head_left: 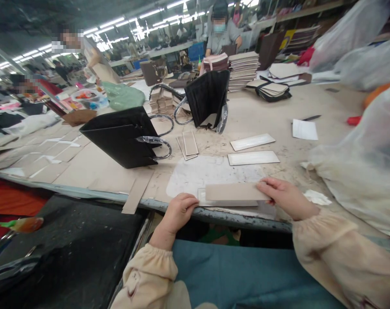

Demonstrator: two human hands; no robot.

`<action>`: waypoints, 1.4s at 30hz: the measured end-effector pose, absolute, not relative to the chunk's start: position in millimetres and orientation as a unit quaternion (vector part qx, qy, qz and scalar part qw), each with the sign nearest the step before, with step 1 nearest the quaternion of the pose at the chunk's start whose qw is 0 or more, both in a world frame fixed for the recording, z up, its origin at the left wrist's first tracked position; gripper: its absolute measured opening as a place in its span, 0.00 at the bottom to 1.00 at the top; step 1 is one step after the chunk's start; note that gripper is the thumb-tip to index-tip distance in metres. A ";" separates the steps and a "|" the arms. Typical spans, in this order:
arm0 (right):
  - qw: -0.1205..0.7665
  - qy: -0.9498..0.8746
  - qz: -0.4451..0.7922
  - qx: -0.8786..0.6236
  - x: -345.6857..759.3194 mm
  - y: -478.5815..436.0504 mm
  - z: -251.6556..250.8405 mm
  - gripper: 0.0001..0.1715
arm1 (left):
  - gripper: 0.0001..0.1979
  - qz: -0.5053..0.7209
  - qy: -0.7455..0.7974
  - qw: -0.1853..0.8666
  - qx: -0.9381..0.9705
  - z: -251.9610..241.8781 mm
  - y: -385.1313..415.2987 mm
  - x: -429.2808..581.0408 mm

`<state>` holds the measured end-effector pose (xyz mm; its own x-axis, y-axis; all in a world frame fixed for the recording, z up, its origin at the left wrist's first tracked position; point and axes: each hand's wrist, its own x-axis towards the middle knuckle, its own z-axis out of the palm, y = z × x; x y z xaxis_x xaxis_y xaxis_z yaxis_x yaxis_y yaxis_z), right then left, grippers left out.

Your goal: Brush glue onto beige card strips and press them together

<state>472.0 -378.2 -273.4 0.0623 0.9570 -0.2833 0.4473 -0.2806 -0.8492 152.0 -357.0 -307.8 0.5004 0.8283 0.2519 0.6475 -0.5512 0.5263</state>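
Near the table's front edge, a long beige strip (232,192) lies partly over a pale, dark-edged strip (227,204). My right hand (280,195) pinches the beige strip's right end between thumb and fingers. At the left end of the pale strip, my left hand (181,210) has its fingers pressed together on the strip's edge. Both strips rest over a whitish sheet (188,174) on the table. Beyond them lie two white-faced strips, an upper one (253,142) and a lower one (253,158), and two small beige pieces (190,143).
Two black bags, one at left (120,139) and one at centre (208,96), stand on the table (311,161). Stacked panels (243,71) are behind. Plastic bags (369,159) bulk at right. A brush (24,224) is at lower left. A masked person (222,36) is across the table.
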 end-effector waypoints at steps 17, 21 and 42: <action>0.233 -0.570 0.436 -0.656 453.4 -371.0 -278.8 0.18 | 0.08 0.260 0.433 0.200 0.840 -310.9 -354.1 153.7; 0.237 -0.571 0.432 -0.656 452.1 -371.5 -279.9 0.18 | 0.07 0.260 0.435 0.201 0.838 -309.6 -354.9 154.1; 0.187 -0.590 0.383 -0.686 448.9 -369.1 -275.5 0.17 | 0.08 0.245 0.429 0.215 0.842 -311.4 -353.8 153.4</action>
